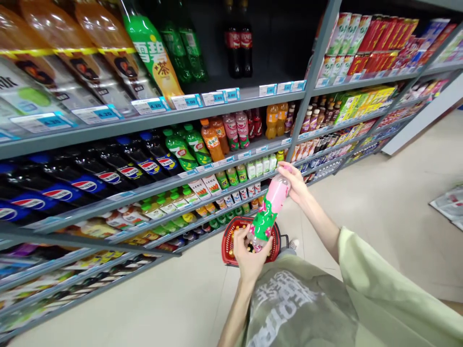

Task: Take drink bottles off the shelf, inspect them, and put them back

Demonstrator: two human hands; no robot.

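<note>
Pink and green plastic bottle tilted before the chest, gripped at the base by the left hand, fingers spread just bottle-wide, and at the cap end by the right hand, fingers wrapped close. Past it and lower down, partly screened by bottle and left hand, red basket with small yellow items inside, too tiny to name. Farther off, grey shelves lined with blue-labelled dark bottles, green bottles, more pink bottles and cartons.

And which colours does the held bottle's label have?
The label is pink and green, with pink patches on the green; best seen in the head view.
</note>
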